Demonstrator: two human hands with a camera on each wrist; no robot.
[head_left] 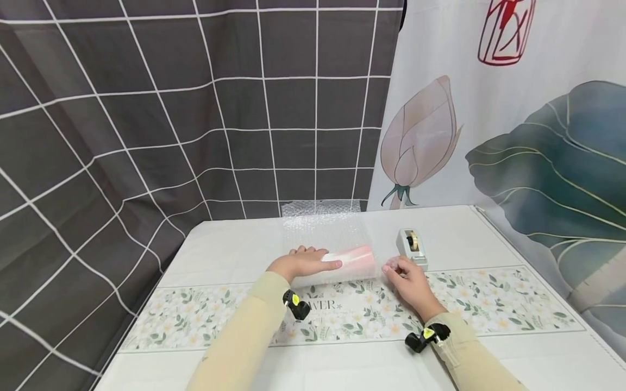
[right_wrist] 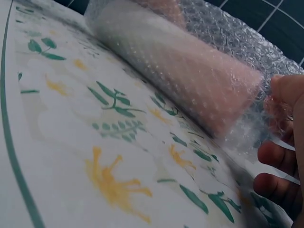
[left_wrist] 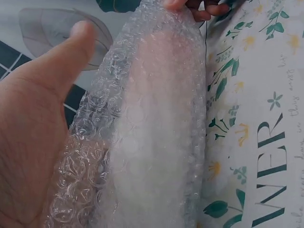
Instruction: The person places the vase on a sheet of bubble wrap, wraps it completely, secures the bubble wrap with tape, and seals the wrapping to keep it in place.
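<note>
A cylinder [head_left: 356,262], pink fading to white, lies on its side at the near end of a clear bubble wrap sheet [head_left: 323,231]. In both wrist views a layer of bubble wrap [right_wrist: 223,35] covers it. My left hand [head_left: 302,264] rests on the wrap at the cylinder's white end, fingers extended and thumb stretched along it. At the pink end, my right hand [head_left: 411,283] pinches the loose edge of the wrap between thumb and fingers. That loose wrap reaches past the cylinder's end in the right wrist view.
A white tape dispenser [head_left: 412,248] with a roll of tape stands just beyond my right hand. The white tablecloth [head_left: 220,250] carries a floral band with lettering. Behind the table hang a dark grid curtain [head_left: 293,108] and a white flowered one.
</note>
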